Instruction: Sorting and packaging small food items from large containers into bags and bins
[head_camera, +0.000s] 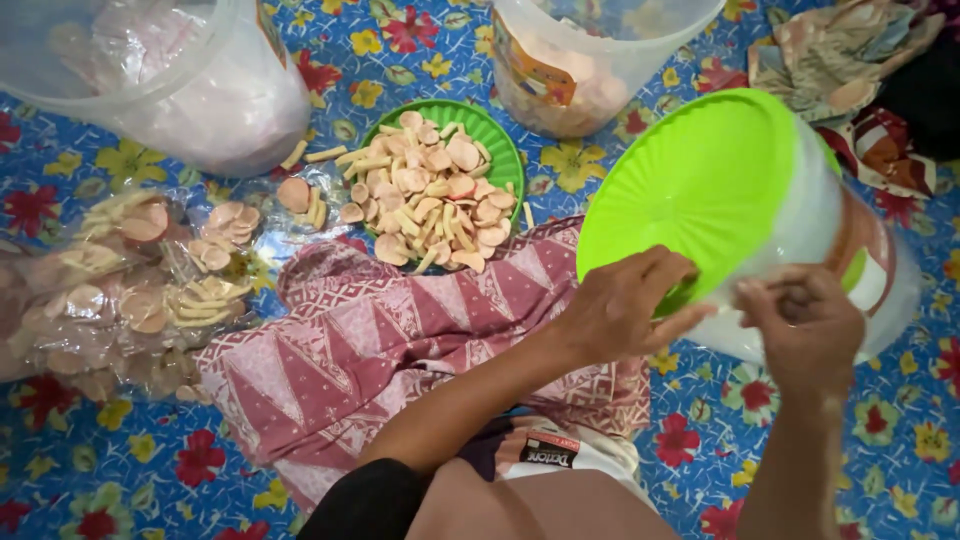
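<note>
My left hand (625, 305) curls its fingers over the rim of the bright green round plastic lid (700, 190), gripping its lower edge. My right hand (800, 325) pinches shut at the same rim, against the clear plastic tub (850, 250) tilted on its side under that lid. Just left, a pink patterned cloth (380, 340) covers my lap; beyond it sits a green plate of pale crackers (440, 185) on the blue floral mat (720, 440).

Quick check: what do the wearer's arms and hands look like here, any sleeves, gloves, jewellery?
Both hands are bare, no gloves. The left hand and its forearm show no sleeve up to a dark short sleeve edge near the elbow. The right hand and forearm are also uncovered; a ring seems to sit on one finger, too small to confirm. No watch or bracelets visible.
</note>
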